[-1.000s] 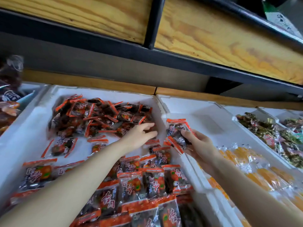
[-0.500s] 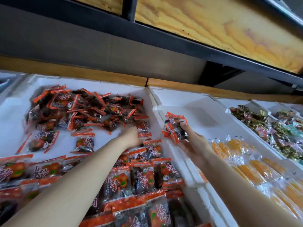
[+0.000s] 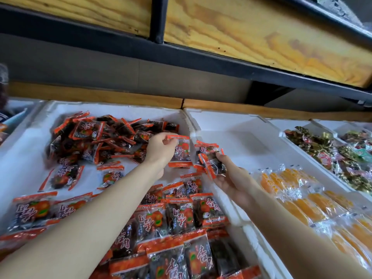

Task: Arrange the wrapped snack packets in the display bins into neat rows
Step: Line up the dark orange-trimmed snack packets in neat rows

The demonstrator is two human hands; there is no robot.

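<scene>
A white foam bin (image 3: 30, 137) holds orange-edged packets of dark snack. A loose heap of packets (image 3: 104, 135) fills its far end, and tidy rows of packets (image 3: 177, 214) lie at the near end. My left hand (image 3: 161, 148) pinches one packet (image 3: 181, 152) by its top edge and holds it up above the bin's right side. My right hand (image 3: 227, 178) grips a small bunch of the same packets (image 3: 209, 160) over the wall between this bin and its neighbour.
The neighbouring foam bin (image 3: 231, 125) on the right holds yellow-orange packets (image 3: 302, 190) at its near end. Farther right, a bin of green and mixed wrapped sweets (image 3: 332, 154). A wood and black metal shelf (image 3: 241, 41) overhangs the bins.
My left hand has come up out of the heap with one packet pinched in it. My right hand has stayed by the bin wall with its bunch.
</scene>
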